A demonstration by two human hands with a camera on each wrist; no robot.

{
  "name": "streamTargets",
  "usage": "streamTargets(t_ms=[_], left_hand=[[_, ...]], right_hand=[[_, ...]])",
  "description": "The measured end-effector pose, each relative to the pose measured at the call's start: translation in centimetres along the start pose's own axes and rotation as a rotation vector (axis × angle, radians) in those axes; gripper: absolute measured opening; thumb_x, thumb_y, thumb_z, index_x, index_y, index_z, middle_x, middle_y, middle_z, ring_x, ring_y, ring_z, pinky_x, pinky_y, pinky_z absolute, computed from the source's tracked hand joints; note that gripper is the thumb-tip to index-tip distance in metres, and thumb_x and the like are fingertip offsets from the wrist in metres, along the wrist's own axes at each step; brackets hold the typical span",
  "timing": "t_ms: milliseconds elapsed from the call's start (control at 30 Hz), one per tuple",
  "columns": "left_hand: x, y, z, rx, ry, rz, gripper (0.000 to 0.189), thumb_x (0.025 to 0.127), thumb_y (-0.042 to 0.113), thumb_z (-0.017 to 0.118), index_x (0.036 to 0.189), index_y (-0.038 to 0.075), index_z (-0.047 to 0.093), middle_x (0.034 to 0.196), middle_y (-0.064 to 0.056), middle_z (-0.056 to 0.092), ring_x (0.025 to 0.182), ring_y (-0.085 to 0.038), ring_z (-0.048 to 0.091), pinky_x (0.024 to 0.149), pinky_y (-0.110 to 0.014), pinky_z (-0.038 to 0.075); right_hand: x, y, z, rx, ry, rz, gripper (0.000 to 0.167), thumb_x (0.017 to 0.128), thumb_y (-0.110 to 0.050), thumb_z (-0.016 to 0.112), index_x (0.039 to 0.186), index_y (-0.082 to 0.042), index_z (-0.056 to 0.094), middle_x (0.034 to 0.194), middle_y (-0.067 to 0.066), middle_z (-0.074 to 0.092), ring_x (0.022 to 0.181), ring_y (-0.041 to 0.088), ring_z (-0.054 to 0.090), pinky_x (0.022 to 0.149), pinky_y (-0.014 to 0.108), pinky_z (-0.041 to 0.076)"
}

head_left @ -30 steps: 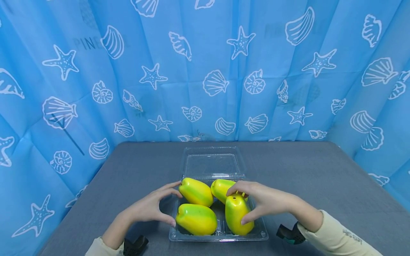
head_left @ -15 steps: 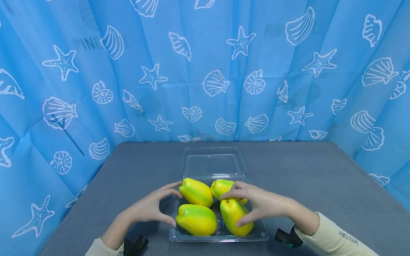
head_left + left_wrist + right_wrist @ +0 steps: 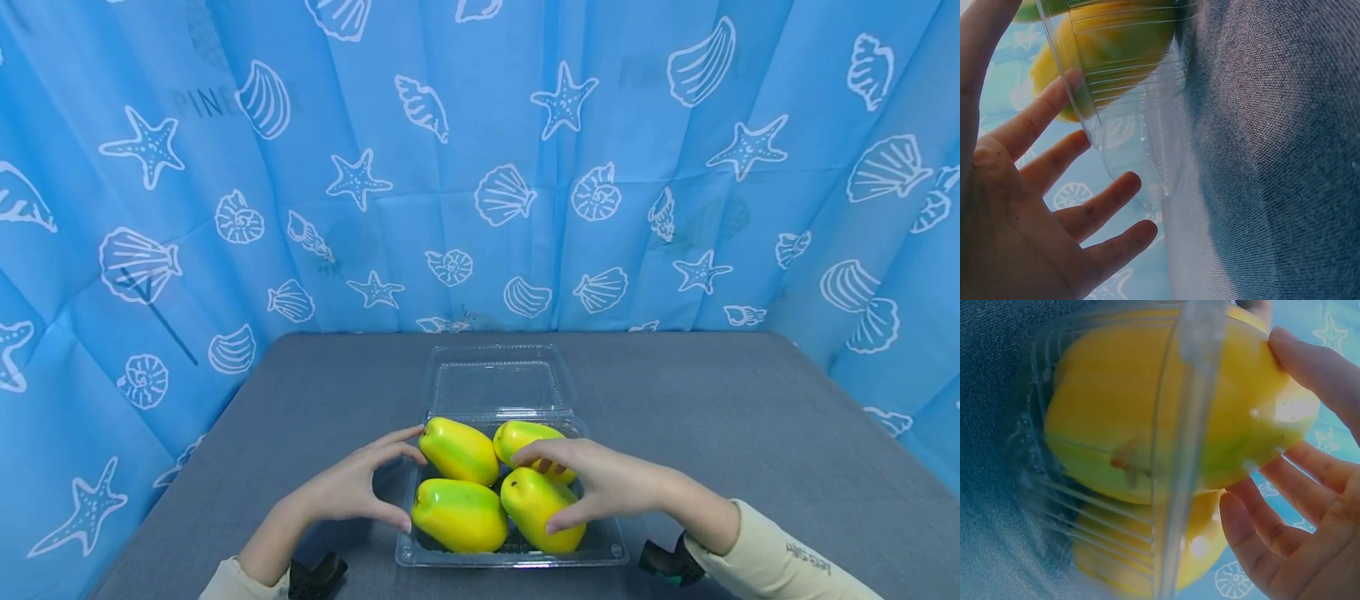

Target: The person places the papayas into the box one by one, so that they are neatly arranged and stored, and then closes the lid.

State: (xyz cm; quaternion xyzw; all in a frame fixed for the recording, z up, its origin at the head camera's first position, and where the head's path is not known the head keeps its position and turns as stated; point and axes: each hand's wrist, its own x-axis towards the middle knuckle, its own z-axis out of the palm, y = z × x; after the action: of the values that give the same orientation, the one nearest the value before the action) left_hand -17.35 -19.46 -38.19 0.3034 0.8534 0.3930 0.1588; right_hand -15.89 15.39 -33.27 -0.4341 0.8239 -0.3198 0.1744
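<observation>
Several yellow-green papayas lie in a clear plastic clamshell box [image 3: 405, 554]. My right hand [image 3: 611, 479] holds the near-right papaya [image 3: 542, 508], thumb on its near side and fingers round the far side. In the right wrist view, the thumb and fingers of that hand [image 3: 1316, 506] span this papaya [image 3: 1254, 406] above the box rim. My left hand [image 3: 352, 483] is spread at the left rim, close to the far-left papaya [image 3: 459, 450] and near-left papaya [image 3: 461, 515]. Its fingertips [image 3: 1072, 78] meet the clear rim in the left wrist view. The far-right papaya [image 3: 517, 439] is partly hidden behind my right fingers.
The box's clear lid [image 3: 495, 379] lies folded back on the grey table [image 3: 675, 392]. A blue curtain [image 3: 480, 167] with white shells and starfish hangs behind and at both sides. Dark wrist devices [image 3: 675, 562] sit under both wrists.
My right hand has shifted left and slightly nearer, turning the near-right papaya so its stem end swings left toward the near-left one. The left hand has stayed still.
</observation>
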Motion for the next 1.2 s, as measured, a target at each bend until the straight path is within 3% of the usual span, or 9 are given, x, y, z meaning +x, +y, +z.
streamTargets(t_ms=[400, 800, 1200], left_hand=[[0.03, 0.05, -0.04, 0.010, 0.003, -0.007, 0.057, 0.072, 0.038, 0.079, 0.120, 0.019, 0.054, 0.155, -0.010, 0.024, 0.140, -0.042, 0.023, 0.101, -0.071, 0.026], [-0.01, 0.19, -0.08, 0.025, 0.008, -0.001, 0.057, 0.072, 0.037, 0.079, 0.120, 0.018, 0.055, 0.155, -0.010, 0.024, 0.140, -0.042, 0.024, 0.100, -0.071, 0.026], [-0.10, 0.50, -0.22, 0.047, 0.017, 0.020, 0.057, 0.072, 0.036, 0.079, 0.121, 0.018, 0.056, 0.153, -0.015, 0.028, 0.137, -0.045, 0.027, 0.099, -0.071, 0.028]], right_hand=[[0.23, -0.34, 0.32, -0.020, 0.008, 0.080, 0.055, 0.080, -0.035, 0.073, 0.123, -0.015, 0.046, 0.120, -0.001, 0.057, 0.105, 0.007, 0.054, 0.088, 0.025, 0.050], [0.30, 0.19, 0.38, -0.064, -0.016, 0.003, 0.051, 0.083, -0.036, 0.069, 0.125, -0.015, 0.049, 0.122, -0.003, 0.057, 0.107, 0.004, 0.053, 0.092, 0.025, 0.049], [-0.30, -0.30, -0.20, -0.058, 0.007, 0.023, 0.053, 0.086, -0.040, 0.064, 0.128, -0.012, 0.050, 0.127, 0.001, 0.056, 0.111, 0.010, 0.054, 0.093, 0.029, 0.049]])
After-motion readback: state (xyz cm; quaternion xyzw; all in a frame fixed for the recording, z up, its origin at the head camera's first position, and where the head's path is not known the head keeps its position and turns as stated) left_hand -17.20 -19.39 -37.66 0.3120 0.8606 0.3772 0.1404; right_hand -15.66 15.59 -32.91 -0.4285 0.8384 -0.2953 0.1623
